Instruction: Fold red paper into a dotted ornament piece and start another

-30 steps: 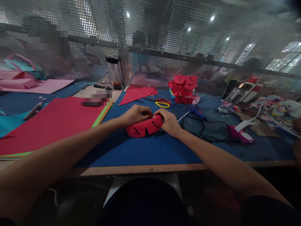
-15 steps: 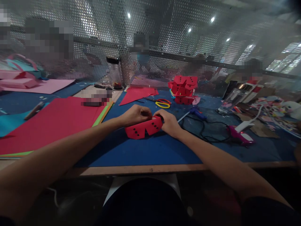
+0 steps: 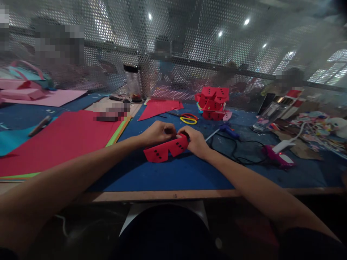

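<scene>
A folded red paper piece with black dots and a notch in its lower edge is held just over the blue mat. My right hand pinches its right end, thumb and fingers closed on the paper. Behind its upper edge, my left hand is curled with the fingers closed together; the fingertips are partly hidden by the paper. Scissors with red and yellow handles lie beyond the hands. Further back stands a stack of similar dotted red paper pieces.
Large red sheets lie to the left. A blue glue gun with a black cord and a pink power strip are on the right. A lidded jar and a clear bottle stand near the perforated metal screen.
The left end of the dotted red paper has tipped slightly downward, and its notch looks a little different in angle. Both hands keep nearly the same place and grip.
</scene>
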The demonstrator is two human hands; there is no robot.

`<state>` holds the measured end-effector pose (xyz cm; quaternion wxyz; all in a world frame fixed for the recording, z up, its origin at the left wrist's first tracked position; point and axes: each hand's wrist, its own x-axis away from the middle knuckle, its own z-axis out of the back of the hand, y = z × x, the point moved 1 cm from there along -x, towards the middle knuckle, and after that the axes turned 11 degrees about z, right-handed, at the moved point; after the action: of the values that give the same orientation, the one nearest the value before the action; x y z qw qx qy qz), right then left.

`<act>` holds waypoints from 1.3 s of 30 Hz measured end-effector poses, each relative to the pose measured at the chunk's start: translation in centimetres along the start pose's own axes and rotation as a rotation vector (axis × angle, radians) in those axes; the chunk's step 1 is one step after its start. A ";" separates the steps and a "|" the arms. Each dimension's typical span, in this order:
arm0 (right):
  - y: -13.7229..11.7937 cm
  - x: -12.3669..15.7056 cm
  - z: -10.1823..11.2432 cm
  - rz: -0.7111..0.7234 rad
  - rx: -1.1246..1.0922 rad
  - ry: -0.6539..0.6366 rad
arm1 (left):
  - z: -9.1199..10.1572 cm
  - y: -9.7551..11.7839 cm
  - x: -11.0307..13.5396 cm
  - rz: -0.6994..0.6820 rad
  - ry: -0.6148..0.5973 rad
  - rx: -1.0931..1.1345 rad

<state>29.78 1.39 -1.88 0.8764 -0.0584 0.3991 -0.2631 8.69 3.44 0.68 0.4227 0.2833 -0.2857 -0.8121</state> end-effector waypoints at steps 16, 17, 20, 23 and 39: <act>-0.2 -0.1 -0.1 -0.019 0.015 0.026 | -0.5 0.1 -0.1 0.072 0.003 0.073; -0.2 0.0 -0.1 -0.021 0.017 0.027 | -0.6 0.0 -0.1 0.073 0.003 0.074; -0.2 0.0 -0.1 -0.026 0.019 0.022 | -0.7 -0.1 0.0 0.079 0.008 0.071; -0.2 0.0 -0.1 -0.031 0.021 0.017 | -0.6 -0.2 0.1 0.085 0.009 0.066; -0.4 -0.1 -0.1 -0.036 0.021 0.028 | -0.8 -0.5 0.1 0.073 0.026 0.059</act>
<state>29.45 1.10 -1.72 0.8665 -0.0529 0.4074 -0.2837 8.96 3.37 -0.23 0.4473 0.2956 -0.3143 -0.7834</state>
